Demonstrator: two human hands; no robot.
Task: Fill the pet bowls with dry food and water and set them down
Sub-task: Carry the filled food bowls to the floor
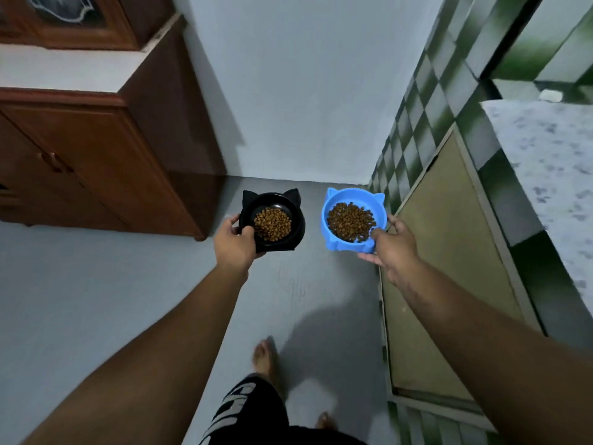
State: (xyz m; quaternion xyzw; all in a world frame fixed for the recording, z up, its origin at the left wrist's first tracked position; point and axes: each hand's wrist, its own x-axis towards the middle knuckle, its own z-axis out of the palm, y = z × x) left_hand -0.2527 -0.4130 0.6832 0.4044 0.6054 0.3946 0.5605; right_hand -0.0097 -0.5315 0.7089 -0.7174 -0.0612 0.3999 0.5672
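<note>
Clearly the main risk is a spill. Both bowls are in the air above the grey floor [96, 300], carried only at their near rims, one per hand. The blue bowl [348, 195] seems to lean with its mouth turned towards the person, so a jolt in the stride could send kibble over its near edge. A one-sided grip also leaves the far side of each bowl unsupported. If a thumb slides, the bowl would probably pivot and tip. A bare foot [264, 354] is mid-step below, so scattered pellets would land right in the walking path. The passage narrows between the wooden cabinet [96, 155] on the left and the green tiled unit [433, 107] on the right. An elbow brushing either could jar a bowl.

The left hand [236, 240] grips the black bowl [300, 224], thumb curled over the rim and fingers beneath. The right hand [391, 244] pinches the blue bowl the same way, thumb on the rim and fingers under the base. Both bowls have small cat ears.

Brown dry food [272, 223] forms a modest heap in the black bowl. A wider layer of dry food [350, 222] covers most of the blue bowl's bottom. Neither is near brimful. No water shows in either, and neither bowl is set down yet.
</note>
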